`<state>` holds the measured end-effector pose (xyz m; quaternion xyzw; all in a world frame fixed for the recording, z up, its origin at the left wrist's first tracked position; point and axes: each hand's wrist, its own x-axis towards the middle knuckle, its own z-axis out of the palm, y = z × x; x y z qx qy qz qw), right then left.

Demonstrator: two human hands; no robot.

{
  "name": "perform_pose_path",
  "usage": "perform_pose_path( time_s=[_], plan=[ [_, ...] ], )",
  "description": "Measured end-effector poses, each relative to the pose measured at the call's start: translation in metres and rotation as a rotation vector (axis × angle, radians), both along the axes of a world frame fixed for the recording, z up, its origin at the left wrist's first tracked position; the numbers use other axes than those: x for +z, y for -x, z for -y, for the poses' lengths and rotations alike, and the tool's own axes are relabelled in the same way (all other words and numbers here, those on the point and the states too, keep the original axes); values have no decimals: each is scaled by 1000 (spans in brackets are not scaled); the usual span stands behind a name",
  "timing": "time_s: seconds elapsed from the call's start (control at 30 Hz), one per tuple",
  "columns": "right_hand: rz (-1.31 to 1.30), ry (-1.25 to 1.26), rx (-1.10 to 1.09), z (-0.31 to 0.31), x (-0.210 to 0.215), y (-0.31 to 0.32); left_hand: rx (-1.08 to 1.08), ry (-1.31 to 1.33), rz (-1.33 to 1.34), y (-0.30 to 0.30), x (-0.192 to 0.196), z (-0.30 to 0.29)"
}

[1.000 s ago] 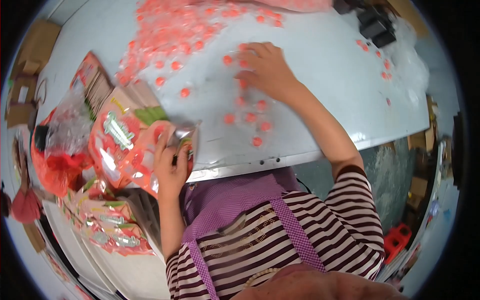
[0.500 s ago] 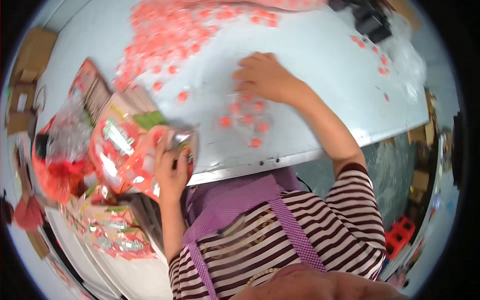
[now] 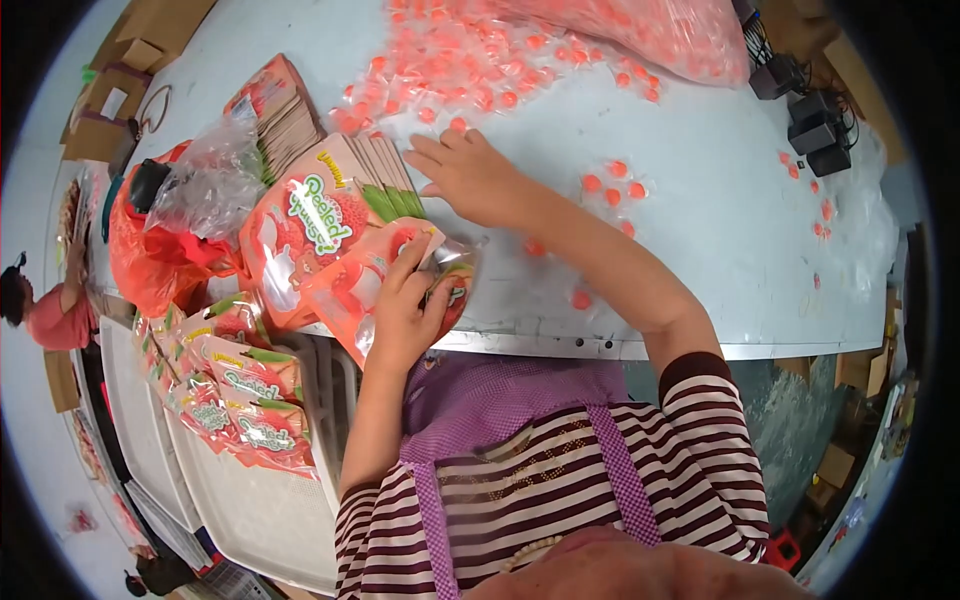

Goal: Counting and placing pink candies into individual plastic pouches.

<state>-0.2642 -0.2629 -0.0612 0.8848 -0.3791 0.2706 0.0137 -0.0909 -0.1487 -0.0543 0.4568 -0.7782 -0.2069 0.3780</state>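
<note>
My left hand [image 3: 408, 308] is closed on the edge of a red printed pouch [image 3: 345, 285], thumb and fingers at its gaping, shiny silver mouth. The pouch lies at the table's front edge, over a fanned stack of matching flat pouches [image 3: 298, 225]. My right hand [image 3: 468, 178] reaches across the table, fingers spread, just right of the fanned pouches. Nothing shows in its fingers; the palm side is hidden. Small orange-red pieces in clear wrappers [image 3: 470, 75] form a pile beyond it. Several loose wrapped pieces [image 3: 613, 190] lie right of my right forearm.
A large clear bag of the pieces [image 3: 660, 35] lies at the back. Black power adapters [image 3: 820, 125] and clear plastic film [image 3: 850, 220] are at right. At left are a red plastic bag [image 3: 150, 265] and filled pouches [image 3: 235, 400] on a white tray [image 3: 255, 510]. A person [image 3: 60, 310] is far left.
My right hand has moved left, away from the loose wrapped pieces and toward the pouches. My left hand keeps its grip on the pouch. The whole view has shifted.
</note>
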Motion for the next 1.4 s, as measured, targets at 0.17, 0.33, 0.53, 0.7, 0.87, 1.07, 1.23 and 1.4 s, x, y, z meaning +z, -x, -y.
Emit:
perform_pose_path(
  time_s=[0.17, 0.33, 0.53, 0.7, 0.87, 1.07, 1.23, 1.4],
  plan=[
    [-155, -187, 28, -14, 11, 15, 2, -10, -16, -3, -5, 3],
    [-71, -400, -73, -11, 41, 47, -7, 36, -15, -4, -3, 2],
    [103, 33, -301, 37, 2, 52, -17, 21, -10, 0, -3, 4],
    [50, -70, -272, 34, 5, 61, -10, 21, -18, -2, -3, 3],
    [374, -263, -322, 32, 3, 83, -6, 11, -7, -2, -3, 3],
    [238, -97, -258, 32, -3, 85, -13, 12, -17, -2, -4, 4],
    [115, -257, -282, 18, 6, 91, -16, -9, -24, -1, 0, 2],
    [52, -308, -245, -4, 22, 105, -16, -32, -31, -2, -1, 2]
  ],
)
